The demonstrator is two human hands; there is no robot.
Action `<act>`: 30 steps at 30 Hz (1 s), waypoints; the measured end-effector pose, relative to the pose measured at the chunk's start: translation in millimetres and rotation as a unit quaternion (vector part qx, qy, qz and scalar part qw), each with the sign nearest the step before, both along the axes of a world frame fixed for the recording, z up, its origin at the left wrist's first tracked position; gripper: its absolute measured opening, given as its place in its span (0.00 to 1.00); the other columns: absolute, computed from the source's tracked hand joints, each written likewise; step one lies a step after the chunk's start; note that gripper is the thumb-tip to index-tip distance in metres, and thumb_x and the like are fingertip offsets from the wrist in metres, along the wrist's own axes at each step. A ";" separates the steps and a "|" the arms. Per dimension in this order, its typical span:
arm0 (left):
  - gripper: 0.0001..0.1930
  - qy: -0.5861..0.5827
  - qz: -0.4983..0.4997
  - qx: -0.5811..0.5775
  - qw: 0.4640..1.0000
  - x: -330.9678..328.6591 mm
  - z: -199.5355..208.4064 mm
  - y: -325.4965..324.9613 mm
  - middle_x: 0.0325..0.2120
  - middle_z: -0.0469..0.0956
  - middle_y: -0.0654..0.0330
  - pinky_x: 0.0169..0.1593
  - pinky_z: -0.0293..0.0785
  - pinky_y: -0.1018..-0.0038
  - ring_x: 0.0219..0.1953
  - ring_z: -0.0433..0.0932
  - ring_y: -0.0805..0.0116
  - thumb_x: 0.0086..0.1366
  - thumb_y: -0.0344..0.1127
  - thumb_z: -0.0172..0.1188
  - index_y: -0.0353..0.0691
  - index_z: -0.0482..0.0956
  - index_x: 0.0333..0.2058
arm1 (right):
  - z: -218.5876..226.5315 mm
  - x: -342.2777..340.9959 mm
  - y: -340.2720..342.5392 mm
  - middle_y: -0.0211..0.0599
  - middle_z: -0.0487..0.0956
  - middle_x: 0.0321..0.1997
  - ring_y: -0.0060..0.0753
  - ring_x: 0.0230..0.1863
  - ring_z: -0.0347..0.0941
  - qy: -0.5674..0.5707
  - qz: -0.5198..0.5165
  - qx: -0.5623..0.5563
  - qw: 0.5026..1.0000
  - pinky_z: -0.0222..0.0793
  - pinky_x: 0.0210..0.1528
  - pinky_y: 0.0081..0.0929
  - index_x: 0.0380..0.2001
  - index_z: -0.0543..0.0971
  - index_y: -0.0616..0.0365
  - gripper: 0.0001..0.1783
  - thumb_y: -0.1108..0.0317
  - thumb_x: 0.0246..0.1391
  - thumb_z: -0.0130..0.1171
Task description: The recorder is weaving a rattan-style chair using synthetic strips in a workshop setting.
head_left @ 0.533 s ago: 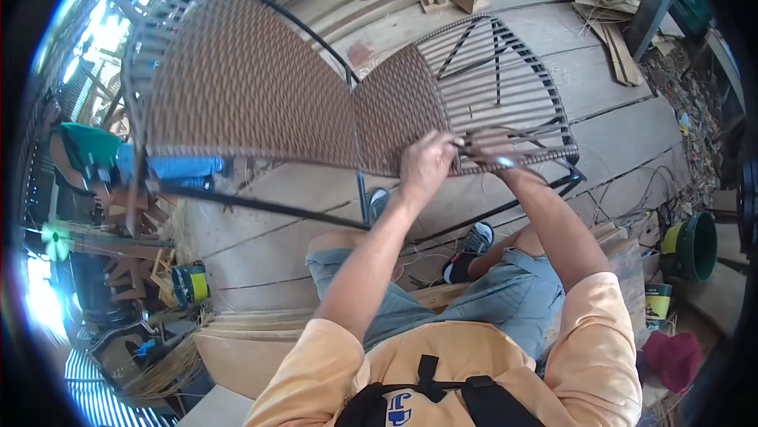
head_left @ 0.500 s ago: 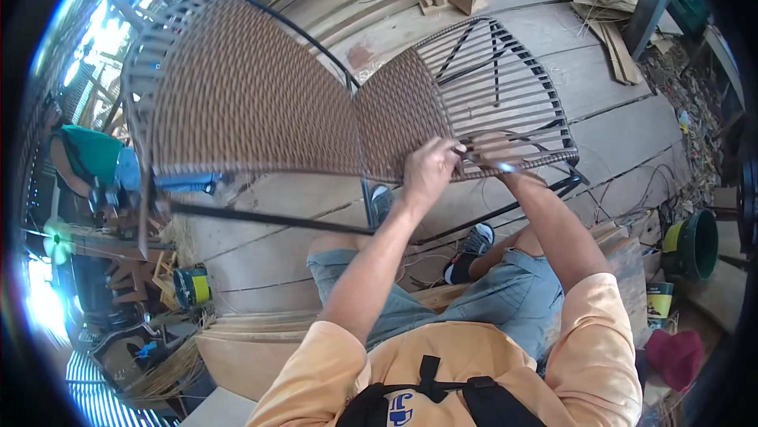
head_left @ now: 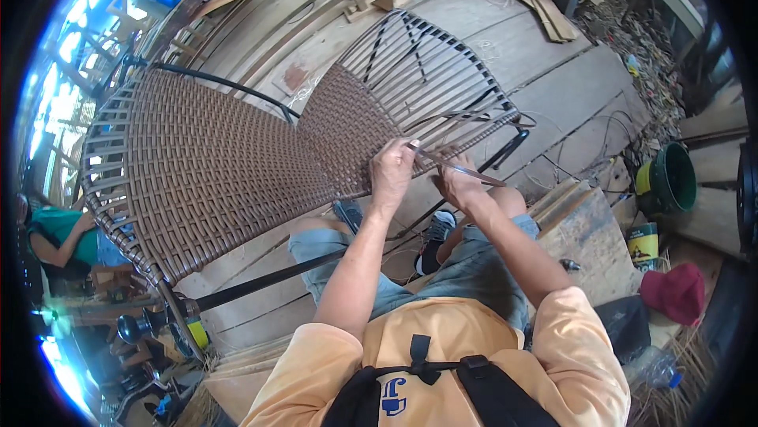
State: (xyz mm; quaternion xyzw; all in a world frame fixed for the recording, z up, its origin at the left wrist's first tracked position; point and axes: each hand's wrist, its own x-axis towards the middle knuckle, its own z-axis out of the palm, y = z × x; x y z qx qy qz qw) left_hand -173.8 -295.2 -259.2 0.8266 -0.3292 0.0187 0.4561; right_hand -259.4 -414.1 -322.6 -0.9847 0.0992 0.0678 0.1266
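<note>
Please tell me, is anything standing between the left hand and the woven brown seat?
Nothing visible stands between the left hand and the woven brown seat: the hand overlaps its near edge in this view. The brown strip pinched there runs rightward, passing in front of the right hand.

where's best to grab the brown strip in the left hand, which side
Probably pinch the brown strip near its right visible end, coming from the right: it looks thin and flat, and that stretch juts past the right hand, while the left hand pinches it farther left.
</note>
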 end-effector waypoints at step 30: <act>0.27 0.285 -0.308 -0.042 0.907 -180.8 41.6 37.2 0.28 0.76 0.52 0.42 0.69 0.68 0.35 0.75 0.64 0.65 0.57 0.38 0.37 0.74 0.31 | 244.9 -209.9 -108.0 0.22 0.66 0.21 0.16 0.21 0.57 -0.265 -0.144 0.202 0.932 0.54 0.21 0.18 0.46 0.74 0.55 0.18 0.65 0.53 0.46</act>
